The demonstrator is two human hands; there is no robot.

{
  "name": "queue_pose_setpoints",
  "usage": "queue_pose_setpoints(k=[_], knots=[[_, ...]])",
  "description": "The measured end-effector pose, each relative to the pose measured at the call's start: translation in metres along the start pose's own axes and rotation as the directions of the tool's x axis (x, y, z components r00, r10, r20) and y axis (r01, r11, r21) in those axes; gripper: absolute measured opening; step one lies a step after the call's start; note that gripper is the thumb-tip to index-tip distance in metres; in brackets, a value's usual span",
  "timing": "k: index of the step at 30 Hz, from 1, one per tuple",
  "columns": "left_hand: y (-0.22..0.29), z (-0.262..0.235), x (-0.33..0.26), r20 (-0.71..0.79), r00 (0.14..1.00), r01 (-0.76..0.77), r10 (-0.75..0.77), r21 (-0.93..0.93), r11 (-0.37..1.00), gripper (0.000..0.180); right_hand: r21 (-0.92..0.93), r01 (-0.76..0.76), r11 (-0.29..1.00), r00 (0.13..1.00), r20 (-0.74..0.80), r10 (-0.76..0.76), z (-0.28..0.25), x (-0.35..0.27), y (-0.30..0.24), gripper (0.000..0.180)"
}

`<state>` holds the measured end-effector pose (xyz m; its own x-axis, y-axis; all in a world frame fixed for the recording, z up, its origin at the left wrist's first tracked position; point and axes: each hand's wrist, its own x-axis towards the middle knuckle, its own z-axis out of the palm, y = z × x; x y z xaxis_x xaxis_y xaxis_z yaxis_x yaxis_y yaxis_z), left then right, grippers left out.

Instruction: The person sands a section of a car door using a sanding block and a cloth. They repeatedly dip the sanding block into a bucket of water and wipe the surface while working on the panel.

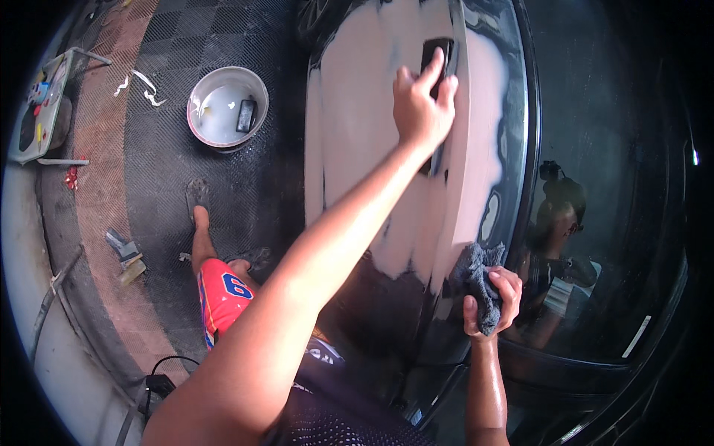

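Both hands worked the black car panel (pixel 513 111): left hand (pixel 422 104) clenched a black sanding block (pixel 437 56), right hand (pixel 491 301) gripped a grey cloth (pixel 476 279) lower down.

sanding block (pixel 436 58): we see a dark, flat rectangular block, pressed flat against the car panel near its top, partly hidden by fingers.
cloth (pixel 476 282): we see a dark grey fuzzy rag, bunched up, lying against the panel's lower right edge.
car panel (pixel 357 134): black body, coated in pale matte filler, glossy at its edges.
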<state>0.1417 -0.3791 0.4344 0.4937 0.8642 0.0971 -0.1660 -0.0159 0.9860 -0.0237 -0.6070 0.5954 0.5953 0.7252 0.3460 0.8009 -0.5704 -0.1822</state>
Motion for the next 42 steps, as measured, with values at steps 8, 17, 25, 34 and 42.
queue_pose_setpoints(k=[8,17,25,34,42], knots=[[0.005,-0.009,-0.052,0.073,0.997,0.013,-0.008,-0.067,0.998,0.050,0.043,-0.033,0.999,0.999,-0.027,0.034,0.000,-0.007,0.003,0.049],[0.008,-0.027,-0.089,0.067,0.998,-0.013,0.022,-0.119,0.993,0.052,0.042,-0.023,0.999,0.999,-0.023,0.024,0.001,-0.004,0.003,0.049],[0.013,-0.028,-0.086,0.119,0.987,0.111,-0.109,-0.011,0.994,0.050,0.001,-0.027,1.000,1.000,-0.005,0.027,-0.003,-0.007,0.002,0.049],[-0.001,-0.022,-0.071,0.041,0.998,0.040,-0.042,0.045,0.998,0.050,0.012,-0.029,0.999,1.000,-0.011,0.030,0.000,-0.007,0.000,0.050],[-0.014,-0.004,-0.026,-0.027,1.000,-0.004,0.008,0.125,0.992,0.047,-0.003,-0.008,1.000,1.000,-0.001,0.008,0.000,-0.003,0.003,0.051]])
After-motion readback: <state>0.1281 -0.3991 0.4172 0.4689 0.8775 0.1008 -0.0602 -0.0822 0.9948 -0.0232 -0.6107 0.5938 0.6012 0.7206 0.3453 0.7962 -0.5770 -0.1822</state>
